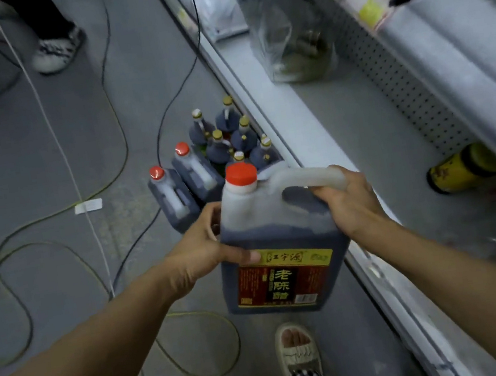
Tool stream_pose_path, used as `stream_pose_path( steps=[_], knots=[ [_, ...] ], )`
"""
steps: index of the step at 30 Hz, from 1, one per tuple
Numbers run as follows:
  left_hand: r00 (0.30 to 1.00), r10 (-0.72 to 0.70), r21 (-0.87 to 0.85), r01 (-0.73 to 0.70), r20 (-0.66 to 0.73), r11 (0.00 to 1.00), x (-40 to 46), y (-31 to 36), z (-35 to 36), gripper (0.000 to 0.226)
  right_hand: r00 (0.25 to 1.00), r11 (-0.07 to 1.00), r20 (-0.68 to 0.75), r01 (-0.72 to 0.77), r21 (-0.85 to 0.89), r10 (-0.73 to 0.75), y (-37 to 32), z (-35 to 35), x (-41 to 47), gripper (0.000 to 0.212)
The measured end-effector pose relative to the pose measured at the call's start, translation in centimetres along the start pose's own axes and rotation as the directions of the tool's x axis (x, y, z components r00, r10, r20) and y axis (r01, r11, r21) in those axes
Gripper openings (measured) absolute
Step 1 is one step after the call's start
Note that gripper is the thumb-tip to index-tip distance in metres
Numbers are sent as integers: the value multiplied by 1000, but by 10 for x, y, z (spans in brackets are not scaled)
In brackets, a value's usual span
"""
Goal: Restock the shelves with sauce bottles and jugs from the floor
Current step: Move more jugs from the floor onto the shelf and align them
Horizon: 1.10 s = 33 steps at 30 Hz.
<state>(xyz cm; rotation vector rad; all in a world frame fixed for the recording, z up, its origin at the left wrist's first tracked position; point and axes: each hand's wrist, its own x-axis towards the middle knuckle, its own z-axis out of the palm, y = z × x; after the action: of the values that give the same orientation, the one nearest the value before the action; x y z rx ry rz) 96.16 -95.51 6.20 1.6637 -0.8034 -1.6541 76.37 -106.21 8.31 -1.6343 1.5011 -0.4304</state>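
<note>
Jug (281, 241) of dark sauce held in both hands above the floor (21, 142), beside the lower shelf (347, 146).
The right hand (351, 200) curls round the jug's white handle; the left hand (205, 253) grips its side, thumb on the label's top edge. Its red cap is on. Behind it on the floor stand two more jugs (184, 185) and a cluster of bottles (232, 135), against the shelf's base. A yellow jar (461, 168) lies on the shelf.

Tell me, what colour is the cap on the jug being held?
Red-orange; the cap tops the held jug, clearest in the head view.
</note>
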Motion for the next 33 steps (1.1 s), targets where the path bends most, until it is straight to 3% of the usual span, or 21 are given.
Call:
stream_pose_path(
  steps=[2,5,10,14,18,27,33],
  knots=[
    [999,39,-18,-39,5,999,-33,40,-3,79,999,1000,-44,17,5,-17,-43,-27,-18,17],
    [994,108,-18,-108,10,994,-83,101,-1,88,993,999,-112,48,17,-45,-101,-71,-43,5],
    [974,227,-14,-227,-18,974,-160,185,9,101,984,994,-153,102,37,-95,-189,-149,-97,6],
    [936,352,-53,-351,22,935,-221,246,26,86,964,993,-242,119,18,-111,-244,-210,-147,6],
    [886,453,-34,-452,102,892,-276,299,51,88,917,985,-361,160,-59,-171,-283,-269,-204,15],
    [785,521,45,-566,335,823,-342,390,135,91,788,986,-592,133,-103,-168,-304,-389,-315,22],
    [697,502,77,-619,513,781,-366,420,218,83,648,998,-761,67,1,-42,-272,-450,-384,15]
  ],
)
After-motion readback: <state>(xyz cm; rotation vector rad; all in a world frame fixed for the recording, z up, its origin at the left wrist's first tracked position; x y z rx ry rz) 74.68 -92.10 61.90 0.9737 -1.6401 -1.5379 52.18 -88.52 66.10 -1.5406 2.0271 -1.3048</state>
